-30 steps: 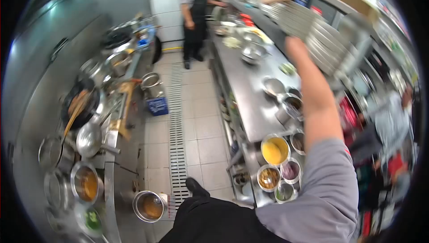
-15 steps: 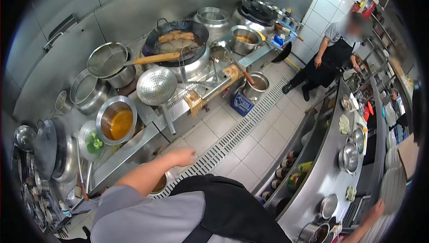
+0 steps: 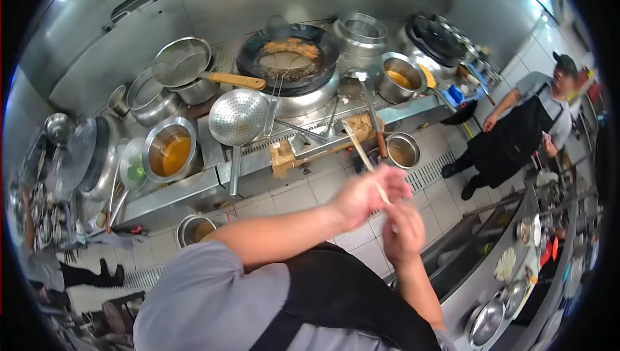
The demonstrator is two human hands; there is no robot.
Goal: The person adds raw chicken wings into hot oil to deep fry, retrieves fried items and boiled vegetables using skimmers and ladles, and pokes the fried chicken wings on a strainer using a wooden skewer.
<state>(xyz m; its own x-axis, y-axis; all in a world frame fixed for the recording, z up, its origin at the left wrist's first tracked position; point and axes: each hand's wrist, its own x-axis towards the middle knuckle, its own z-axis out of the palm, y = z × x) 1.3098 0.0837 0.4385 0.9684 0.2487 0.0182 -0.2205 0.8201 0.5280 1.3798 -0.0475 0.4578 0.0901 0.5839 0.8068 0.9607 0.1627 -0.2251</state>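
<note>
My left hand [image 3: 380, 197] reaches out over the floor by the stove front, fingers spread and slightly blurred. Against its palm lies a pair of long chopsticks [image 3: 361, 154], tips pointing up towards the stove. Close against it, my right hand [image 3: 403, 229] pinches the lower end of the chopsticks. Beyond the hands, browned food [image 3: 290, 47] lies in the dark oil of a black wok [image 3: 247, 54], with a wire-handled utensil [image 3: 276, 96] across its near rim. A perforated ladle [image 3: 237, 117] rests on the stove edge nearer to me.
A pot of orange-brown liquid [image 3: 169, 151] and a wooden-handled strainer [image 3: 236, 80] stand on the left. A wooden-handled spatula [image 3: 372, 112] juts over the stove edge. Another person [image 3: 523, 115] stands at the right. A counter with metal bowls [image 3: 487, 322] runs along my right side.
My right hand has come from the plate stack to meet my left hand, which has moved right and opened from a fist. Chopsticks now show between them. The view has turned towards the stove.
</note>
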